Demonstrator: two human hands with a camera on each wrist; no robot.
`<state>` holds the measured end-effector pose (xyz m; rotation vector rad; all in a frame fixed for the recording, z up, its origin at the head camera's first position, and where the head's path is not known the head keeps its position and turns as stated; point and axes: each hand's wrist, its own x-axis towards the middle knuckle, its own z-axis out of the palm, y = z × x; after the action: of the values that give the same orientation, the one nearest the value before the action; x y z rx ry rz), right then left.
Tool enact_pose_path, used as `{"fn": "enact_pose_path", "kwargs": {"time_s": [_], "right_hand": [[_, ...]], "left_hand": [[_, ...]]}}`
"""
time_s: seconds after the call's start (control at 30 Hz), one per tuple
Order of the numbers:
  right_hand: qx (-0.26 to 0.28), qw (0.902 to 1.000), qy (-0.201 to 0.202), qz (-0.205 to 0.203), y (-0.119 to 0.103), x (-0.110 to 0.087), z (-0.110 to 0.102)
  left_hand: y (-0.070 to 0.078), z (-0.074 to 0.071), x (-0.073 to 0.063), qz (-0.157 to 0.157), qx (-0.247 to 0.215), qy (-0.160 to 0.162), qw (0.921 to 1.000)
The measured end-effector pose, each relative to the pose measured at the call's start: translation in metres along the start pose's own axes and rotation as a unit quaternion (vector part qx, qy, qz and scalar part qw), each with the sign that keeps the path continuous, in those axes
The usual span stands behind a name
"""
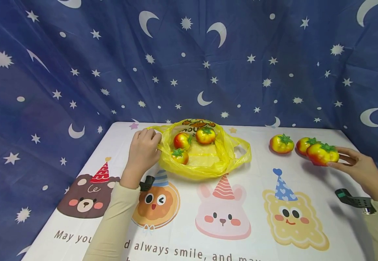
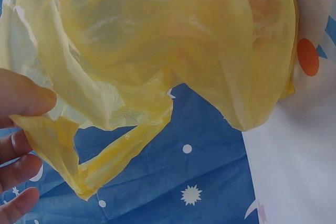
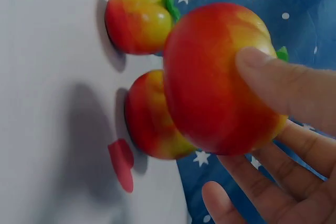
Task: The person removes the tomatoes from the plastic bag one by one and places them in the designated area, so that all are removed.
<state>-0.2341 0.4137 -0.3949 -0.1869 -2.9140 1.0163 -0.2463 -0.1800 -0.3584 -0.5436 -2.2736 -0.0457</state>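
Observation:
My left hand (image 1: pixel 144 148) pinches the left handle of a yellow plastic bag (image 1: pixel 192 172). In the left wrist view, the bag handle (image 2: pixel 126 148) runs between thumb and fingers. The bag's mouth gapes, showing three red-and-yellow tomatoes inside: one at left (image 1: pixel 182 140), one at back (image 1: pixel 205 135), one in front (image 1: pixel 180 156). Over at the right, my right hand (image 1: pixel 360 165) grips another tomato (image 1: pixel 320 156), green leaves on top, raised above the table. In the right wrist view, the thumb presses the held tomato (image 3: pixel 220 82); fingers lie on its far side.
Two more tomatoes rest on the table, one nearer the bag (image 1: pixel 281 145), the other (image 1: pixel 302 145) partly behind the held one. A white cloth (image 1: pixel 182 246) with cartoon prints covers the table. A blue star-and-moon curtain (image 1: pixel 189 65) hangs behind and at the sides.

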Motion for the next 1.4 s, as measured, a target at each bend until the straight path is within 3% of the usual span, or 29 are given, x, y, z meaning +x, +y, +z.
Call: {"fn": "enact_pose_path", "kwargs": {"time_s": [0.33, 0.6, 0.9, 1.2, 1.4], "right_hand": [[0.009, 0.9995, -0.028, 0.005, 0.020, 0.002, -0.003], [-0.005, 0.9996, -0.016, 0.022, 0.050, 0.009, 0.000], [0.003, 0.9985, -0.022, 0.050, 0.056, 0.010, 0.001], [-0.005, 0.9980, -0.034, 0.052, 0.094, 0.028, 0.008], [-0.006, 0.9981, -0.036, 0.050, 0.094, 0.028, 0.010]], "left_hand": [[-0.002, 0.002, 0.000, 0.001, 0.000, 0.010, 1.0000], [-0.002, 0.001, -0.001, 0.000, -0.002, 0.013, 0.9999], [-0.002, 0.001, -0.001, -0.004, -0.002, 0.009, 0.9999], [-0.002, 0.001, -0.001, -0.005, -0.006, 0.007, 0.9999], [-0.002, 0.000, 0.000, -0.004, -0.005, 0.004, 1.0000]]}}
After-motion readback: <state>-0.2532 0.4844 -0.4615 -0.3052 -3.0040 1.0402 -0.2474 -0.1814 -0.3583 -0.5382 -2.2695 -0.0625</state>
